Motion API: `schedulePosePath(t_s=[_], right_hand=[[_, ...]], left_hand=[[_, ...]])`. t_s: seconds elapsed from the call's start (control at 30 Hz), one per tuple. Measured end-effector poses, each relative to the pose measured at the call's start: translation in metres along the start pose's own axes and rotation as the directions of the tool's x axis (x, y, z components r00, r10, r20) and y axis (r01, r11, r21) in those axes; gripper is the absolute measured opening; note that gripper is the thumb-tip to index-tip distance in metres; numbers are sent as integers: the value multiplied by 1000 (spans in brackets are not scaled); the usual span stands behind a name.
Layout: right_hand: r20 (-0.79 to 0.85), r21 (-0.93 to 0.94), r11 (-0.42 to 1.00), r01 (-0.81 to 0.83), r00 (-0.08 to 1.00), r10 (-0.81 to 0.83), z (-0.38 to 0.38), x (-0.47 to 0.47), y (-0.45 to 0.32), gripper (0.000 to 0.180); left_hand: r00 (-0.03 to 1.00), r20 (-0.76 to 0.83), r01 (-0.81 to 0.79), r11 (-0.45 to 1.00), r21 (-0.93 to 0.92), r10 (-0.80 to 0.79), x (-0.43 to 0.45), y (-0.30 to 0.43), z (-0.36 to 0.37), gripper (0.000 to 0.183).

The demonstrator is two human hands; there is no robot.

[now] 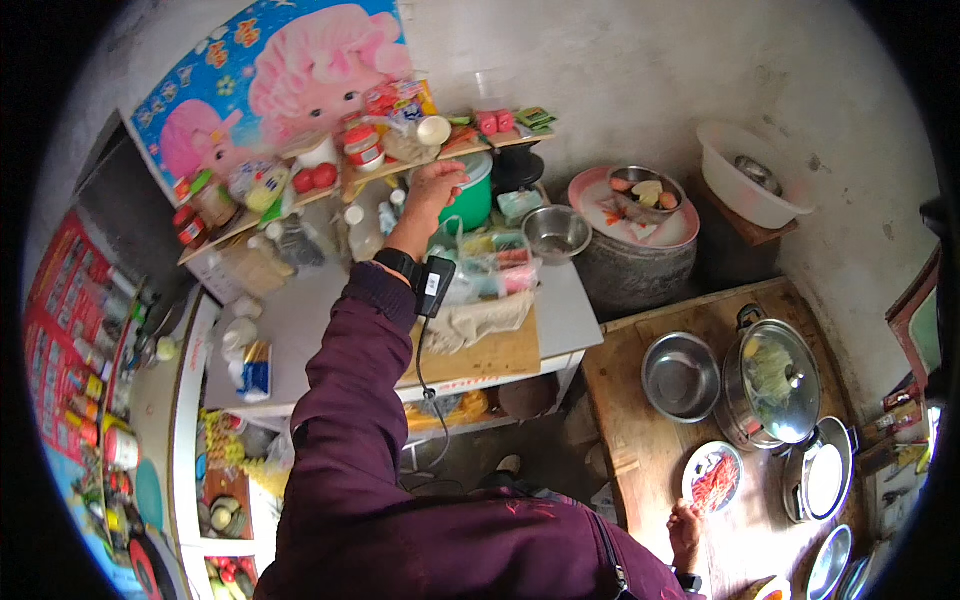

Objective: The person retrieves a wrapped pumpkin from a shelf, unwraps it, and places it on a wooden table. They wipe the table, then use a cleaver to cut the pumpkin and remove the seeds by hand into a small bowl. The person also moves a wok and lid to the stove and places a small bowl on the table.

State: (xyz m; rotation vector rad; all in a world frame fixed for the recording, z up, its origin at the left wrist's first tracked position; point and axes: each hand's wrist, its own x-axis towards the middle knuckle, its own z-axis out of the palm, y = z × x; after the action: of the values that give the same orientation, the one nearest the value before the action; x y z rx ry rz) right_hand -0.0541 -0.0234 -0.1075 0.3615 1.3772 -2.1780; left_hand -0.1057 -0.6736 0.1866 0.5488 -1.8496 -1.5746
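Observation:
My left hand (439, 187) is raised with bent fingers in front of the upper shelf, just below a white cup (433, 131) and over a green lidded container (475, 191). Nothing shows clearly between its fingers. My right hand (685, 523) is low on the right, its fingers at the rim of a plate (696, 466) holding shredded red food (716, 484). That plate rests on a wooden table (637, 420). Beside it are an empty metal bowl (681, 377) and a steamer pot (780, 382) with a glass lid.
Jars and packets line the wall shelf (375, 169). Below it, a grey-topped table (322, 337) bears a cutting board (517, 349), a cloth and plastic boxes. A pink-rimmed basin (690, 232) sits on a large dark vat (637, 277). More pans stand at the right.

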Motion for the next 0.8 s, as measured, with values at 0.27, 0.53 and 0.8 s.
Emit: schedulePosePath(t_s=[0.27,0.53,0.8], right_hand=[[-107,9,999,40,993,-39,69,14,14,5],[-290,61,993,100,954,-78,98,5,26,3],[-406,33,997,76,912,-56,102,7,42,3]], left_hand=[[984,-35,-170,983,66,172,163,6,17,21],[952,-6,-288,898,331,307,282,-17,30,38],[913,48,-365,758,541,405,346,-44,36,39]])
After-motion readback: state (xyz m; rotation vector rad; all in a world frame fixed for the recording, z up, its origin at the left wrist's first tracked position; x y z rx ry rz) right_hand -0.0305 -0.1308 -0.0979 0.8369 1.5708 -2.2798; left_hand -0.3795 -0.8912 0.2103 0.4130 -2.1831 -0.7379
